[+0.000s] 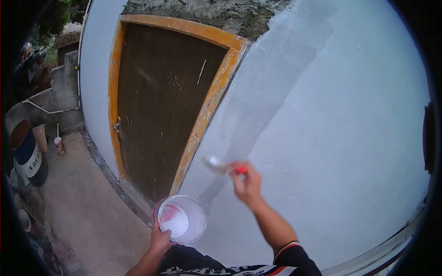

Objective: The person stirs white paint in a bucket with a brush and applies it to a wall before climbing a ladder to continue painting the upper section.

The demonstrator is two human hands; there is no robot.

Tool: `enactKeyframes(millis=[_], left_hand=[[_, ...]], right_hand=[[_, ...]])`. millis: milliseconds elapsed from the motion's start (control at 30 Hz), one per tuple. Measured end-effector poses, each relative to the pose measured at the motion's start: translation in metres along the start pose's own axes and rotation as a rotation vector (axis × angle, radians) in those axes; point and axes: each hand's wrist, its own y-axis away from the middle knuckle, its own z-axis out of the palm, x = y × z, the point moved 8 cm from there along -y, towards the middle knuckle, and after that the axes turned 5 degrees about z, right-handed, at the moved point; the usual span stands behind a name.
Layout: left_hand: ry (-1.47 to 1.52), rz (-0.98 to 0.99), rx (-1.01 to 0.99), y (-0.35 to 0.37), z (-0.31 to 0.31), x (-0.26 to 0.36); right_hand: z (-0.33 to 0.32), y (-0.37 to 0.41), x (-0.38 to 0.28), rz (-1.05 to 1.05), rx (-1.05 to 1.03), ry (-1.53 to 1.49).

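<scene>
My left hand [160, 240] grips the rim of a paint bucket [195, 216], thumb over the near edge. White paint [177, 224] lies in the bottom of the bucket, with a reddish patch on the inner wall. My right hand [247, 183] is closed round the red handle of a paintbrush [215, 163], its white bristles pointing left and blurred. The brush is in front of the wall [345, 115], over a darker grey strip [258, 106] that runs down beside the door frame.
A brown door [161, 96] stands in a worn yellow-orange frame [216, 101], with rough bare cement [207, 16] above it. At the left, a dark blue drum [28, 152] and a small can [59, 146] stand on the concrete floor [87, 202]. A block wall [64, 89] rises behind.
</scene>
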Motion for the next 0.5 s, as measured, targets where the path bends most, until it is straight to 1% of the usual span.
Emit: enactKeyframes(millis=[67,133,200,267,367,467,500], left_hand=[[0.029,-0.037,-0.032,-0.001,0.003,-0.006],[-0.010,-0.042,-0.012,0.001,0.003,-0.010],[-0.040,-0.062,0.002,0.003,0.000,-0.013],[-0.055,-0.101,0.007,0.004,-0.005,-0.022],[0.024,-0.090,-0.018,0.004,-0.012,-0.032],[-0.022,-0.135,0.020,0.005,-0.028,-0.049],[-0.053,-0.129,0.038,0.009,-0.032,-0.048]], right_hand=[[-0.022,-0.051,-0.028,-0.203,0.070,0.168],[-0.036,-0.095,-0.053,-0.429,0.114,0.257],[-0.050,-0.135,-0.071,-0.523,0.150,0.282],[-0.059,-0.167,-0.089,-0.519,0.161,0.261],[-0.047,-0.173,-0.137,-0.740,0.159,0.555],[-0.004,-0.166,-0.108,-0.772,0.024,0.849],[0.017,-0.150,-0.096,-0.909,0.033,0.962]])
